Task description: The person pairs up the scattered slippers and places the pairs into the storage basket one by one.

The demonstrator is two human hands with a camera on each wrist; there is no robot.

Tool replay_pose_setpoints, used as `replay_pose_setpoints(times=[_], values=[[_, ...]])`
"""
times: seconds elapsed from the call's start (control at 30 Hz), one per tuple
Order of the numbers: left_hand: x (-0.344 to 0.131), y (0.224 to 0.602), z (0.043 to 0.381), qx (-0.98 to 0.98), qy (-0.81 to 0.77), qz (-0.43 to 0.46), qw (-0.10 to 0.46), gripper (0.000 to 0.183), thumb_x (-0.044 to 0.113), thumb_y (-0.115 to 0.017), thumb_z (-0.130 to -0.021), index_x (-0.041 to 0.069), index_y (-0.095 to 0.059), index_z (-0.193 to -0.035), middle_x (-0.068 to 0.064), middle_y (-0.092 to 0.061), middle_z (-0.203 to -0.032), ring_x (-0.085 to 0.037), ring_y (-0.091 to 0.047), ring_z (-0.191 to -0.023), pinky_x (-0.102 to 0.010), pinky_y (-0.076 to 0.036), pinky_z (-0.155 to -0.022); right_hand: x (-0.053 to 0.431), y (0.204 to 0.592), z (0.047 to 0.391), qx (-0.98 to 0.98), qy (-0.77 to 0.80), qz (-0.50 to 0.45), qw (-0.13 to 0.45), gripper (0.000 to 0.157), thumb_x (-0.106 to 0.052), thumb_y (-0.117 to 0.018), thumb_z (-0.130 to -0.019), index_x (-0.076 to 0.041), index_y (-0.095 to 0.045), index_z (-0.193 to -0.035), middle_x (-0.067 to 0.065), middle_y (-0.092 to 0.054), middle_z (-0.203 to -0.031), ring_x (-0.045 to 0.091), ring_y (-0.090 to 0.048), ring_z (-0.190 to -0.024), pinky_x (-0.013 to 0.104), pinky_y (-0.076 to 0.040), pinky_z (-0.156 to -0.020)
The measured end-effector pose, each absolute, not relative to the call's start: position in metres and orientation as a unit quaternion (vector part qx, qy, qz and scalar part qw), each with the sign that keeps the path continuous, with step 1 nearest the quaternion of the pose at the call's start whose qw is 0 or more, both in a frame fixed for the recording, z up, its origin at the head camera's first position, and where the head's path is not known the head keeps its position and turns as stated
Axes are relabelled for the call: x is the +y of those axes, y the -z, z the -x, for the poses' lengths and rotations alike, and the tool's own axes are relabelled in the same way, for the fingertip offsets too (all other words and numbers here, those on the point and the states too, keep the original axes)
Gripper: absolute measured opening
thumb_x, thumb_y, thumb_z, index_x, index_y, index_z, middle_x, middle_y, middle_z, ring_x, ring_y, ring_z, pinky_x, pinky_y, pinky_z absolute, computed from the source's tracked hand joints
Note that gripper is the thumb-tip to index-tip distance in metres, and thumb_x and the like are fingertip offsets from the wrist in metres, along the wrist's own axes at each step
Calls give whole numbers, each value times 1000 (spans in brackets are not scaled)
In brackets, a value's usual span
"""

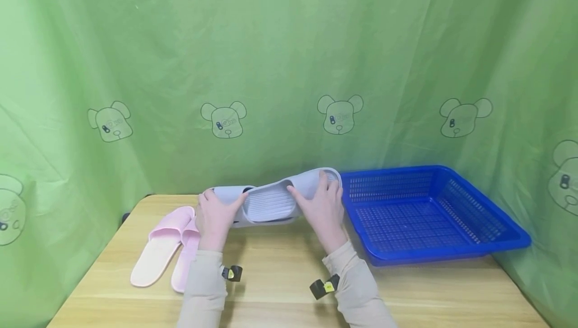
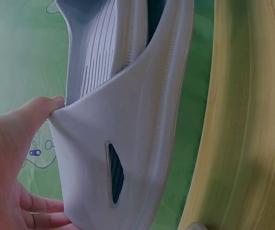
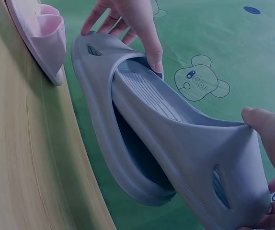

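A pair of grey-blue slides is held above the table, nested heel into toe, with the ribbed insole of one facing up. My left hand (image 1: 218, 220) grips the left slide (image 1: 228, 193) by its toe strap, thumb at the strap's edge, which shows closely in the left wrist view. At the other end, my right hand (image 1: 324, 211) grips the right slide (image 1: 273, 203) by its strap, thumb on the rim and fingers round the toe. In the right wrist view, the heel of the right slide sits inside the opening of the left one.
Two pink slippers (image 1: 155, 255) lie on the wooden table (image 1: 266, 288) at the left, partly behind my left arm. A blue plastic basket (image 1: 429, 255) stands at the right, close to my right hand. A green curtain (image 1: 280, 67) with bear prints hangs behind the table.
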State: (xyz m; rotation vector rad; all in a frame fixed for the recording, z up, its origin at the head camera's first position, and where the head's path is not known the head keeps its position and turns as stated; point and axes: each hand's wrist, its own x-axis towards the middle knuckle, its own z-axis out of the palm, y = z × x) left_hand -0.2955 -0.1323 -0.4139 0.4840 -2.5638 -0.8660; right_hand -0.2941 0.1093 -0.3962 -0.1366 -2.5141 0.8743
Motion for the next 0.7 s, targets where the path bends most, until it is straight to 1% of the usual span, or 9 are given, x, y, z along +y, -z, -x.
replay_pose_setpoints(times=[0.1, 0.23, 0.37, 0.53, 0.6, 0.7], values=[[-134, 415, 296, -913, 317, -173, 190, 110, 81, -64, -68, -4, -40, -135, -24, -50, -123, -39, -55, -105, -49, -51, -81, 110, 396, 295, -918, -319, 42, 232, 105, -82, -50, -78, -9, -30, -150, 26, -43, -134, 40, -43, -125, 55, -50, -93], [-136, 416, 297, -912, 321, -175, 186, 110, 81, -63, -69, -4, -39, -136, -24, -49, -126, -39, -55, -107, -50, -52, -81, 110, 396, 294, -918, -322, 32, 227, 95, -74, -49, -85, -7, -32, -149, 26, -46, -133, 40, -45, -124, 56, -49, -96], [-139, 416, 296, -912, 318, -175, 189, 110, 80, -63, -69, -4, -40, -136, -25, -50, -126, -39, -55, -107, -50, -51, -81, 110, 395, 294, -918, -328, 24, 223, 87, -69, -49, -89, -6, -35, -148, 26, -48, -133, 41, -46, -125, 57, -46, -100], [-141, 416, 296, -911, 316, -177, 198, 109, 80, -62, -70, -5, -41, -135, -26, -51, -124, -40, -55, -106, -50, -51, -82, 111, 395, 293, -916, -336, 11, 216, 84, -66, -49, -91, -4, -36, -147, 26, -47, -138, 43, -44, -131, 58, -41, -107], [-142, 415, 296, -909, 317, -175, 207, 109, 79, -63, -70, -6, -42, -134, -26, -51, -123, -40, -55, -105, -51, -51, -82, 111, 394, 293, -916, -339, 6, 214, 84, -65, -48, -92, -3, -36, -147, 26, -47, -139, 44, -43, -131, 58, -40, -109], [-142, 414, 294, -906, 318, -174, 220, 107, 78, -65, -70, -7, -44, -131, -25, -51, -120, -40, -55, -102, -51, -51, -81, 111, 394, 294, -916, -340, 1, 212, 83, -64, -48, -92, -3, -37, -146, 26, -46, -140, 45, -45, -130, 58, -42, -107]])
